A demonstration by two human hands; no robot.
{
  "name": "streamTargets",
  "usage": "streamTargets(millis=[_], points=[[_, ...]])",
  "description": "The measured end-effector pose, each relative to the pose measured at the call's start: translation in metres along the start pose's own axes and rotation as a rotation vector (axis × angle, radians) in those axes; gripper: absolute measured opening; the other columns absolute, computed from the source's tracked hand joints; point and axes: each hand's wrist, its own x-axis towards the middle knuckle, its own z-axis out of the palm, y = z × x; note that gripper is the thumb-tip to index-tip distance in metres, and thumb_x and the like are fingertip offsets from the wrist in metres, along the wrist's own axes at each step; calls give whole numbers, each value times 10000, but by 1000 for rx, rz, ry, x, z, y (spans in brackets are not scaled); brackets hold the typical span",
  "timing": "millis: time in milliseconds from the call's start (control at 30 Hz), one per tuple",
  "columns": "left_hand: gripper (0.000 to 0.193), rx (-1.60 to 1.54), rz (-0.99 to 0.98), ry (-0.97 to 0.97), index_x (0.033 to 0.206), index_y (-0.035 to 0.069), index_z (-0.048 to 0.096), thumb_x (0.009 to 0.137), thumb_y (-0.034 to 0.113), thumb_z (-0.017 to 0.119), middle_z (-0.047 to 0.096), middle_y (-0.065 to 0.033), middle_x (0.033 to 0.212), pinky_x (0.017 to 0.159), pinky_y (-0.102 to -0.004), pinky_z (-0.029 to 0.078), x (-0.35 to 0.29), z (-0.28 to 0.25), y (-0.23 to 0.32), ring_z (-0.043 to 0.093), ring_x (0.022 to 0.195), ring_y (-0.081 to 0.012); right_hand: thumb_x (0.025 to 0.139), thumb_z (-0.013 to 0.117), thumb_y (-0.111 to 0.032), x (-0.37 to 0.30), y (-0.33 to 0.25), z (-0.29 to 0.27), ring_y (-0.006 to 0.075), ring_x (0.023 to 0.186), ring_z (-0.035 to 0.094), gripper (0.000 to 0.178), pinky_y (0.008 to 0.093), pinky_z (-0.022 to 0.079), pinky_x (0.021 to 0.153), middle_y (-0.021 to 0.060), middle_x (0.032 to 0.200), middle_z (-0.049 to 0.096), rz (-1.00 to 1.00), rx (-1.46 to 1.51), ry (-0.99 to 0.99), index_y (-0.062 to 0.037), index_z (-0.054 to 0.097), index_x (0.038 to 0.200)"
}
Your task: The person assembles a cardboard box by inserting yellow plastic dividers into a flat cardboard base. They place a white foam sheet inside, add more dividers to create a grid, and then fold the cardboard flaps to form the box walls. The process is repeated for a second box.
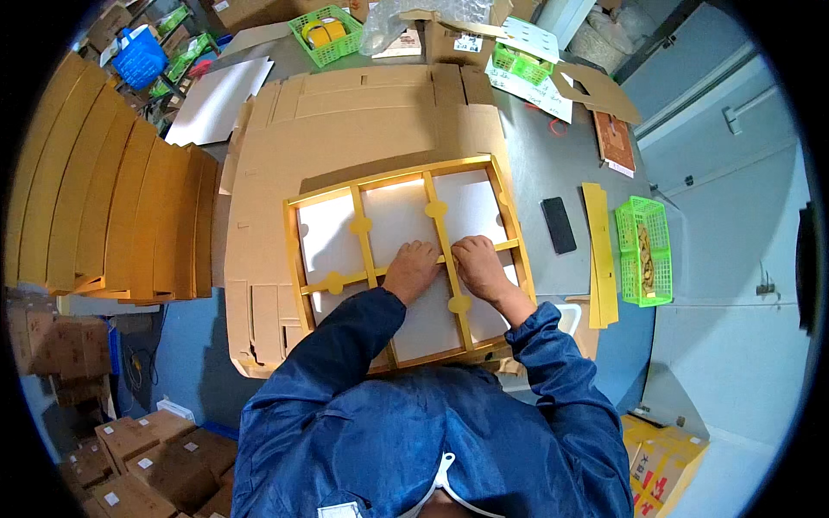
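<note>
Several golden-brown frames (121, 190) stand stacked at far left, with brown boxes (160, 457) piled lower down. Next comes a white sheet (218, 99) on a grey table (537, 186), then a big sheet of flattened cardboard (371, 129) covering the middle. Right of that: a dark phone (559, 225), some yellow strips (602, 259), a green basket (648, 298) and pale cabinets (725, 233).

So, the yellow tray (397, 178): it sits on the cardboard, slightly askew, split into six by slats, with whitish panels in the bottom and round yellow tabs (361, 225) on the dividers. Left hand (413, 268) is curled narrow by the central crossing; right hand (482, 266) is bunched just beside it. Can't tell if either's actually gripping anything.
</note>
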Motion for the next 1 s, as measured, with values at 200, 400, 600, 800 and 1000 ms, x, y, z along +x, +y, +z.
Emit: streamTargets(millis=[200,400,600,800,1000], points=[[174,29,17,33,900,31,575,764,132,617,561,-107,854,773,-392,432,-4,7,-3,545,857,-280,758,511,-30,5,1,7,345,1079,501,294,434,381,978,186,1098,566,-102,35,78,38,572,1038],[138,72,34,82,881,23,572,782,119,570,566,-114,872,780,-374,428,-3,8,0,540,862,-274,784,519,-26,5,8,6,361,1168,457,340,447,332,1050,188,1199,529,-101,-19,-10,28,547,1118],[392,-38,-82,292,1119,-27,530,785,165,603,531,-201,1145,972,-458,356,-41,-45,0,484,1102,-351,744,590,24,-17,-18,-39,389,1309,329,580,452,293,1088,194,1404,356,135,21,34,-43,453,1303],[390,-191,-683,448,1233,-15,472,888,140,565,526,-211,1161,980,-428,376,-207,-90,-45,485,1123,-359,846,596,-176,-138,26,-74,400,1247,401,527,440,342,1035,250,1323,441,612,-43,159,9,429,1311],[456,-667,-901,81,1327,-21,394,960,239,470,452,-209,1294,1038,-376,322,-303,-37,-19,415,1221,-308,917,545,-297,-174,1,-30,274,1013,571,433,354,434,881,158,1084,610,897,429,-8,10,505,1220]])
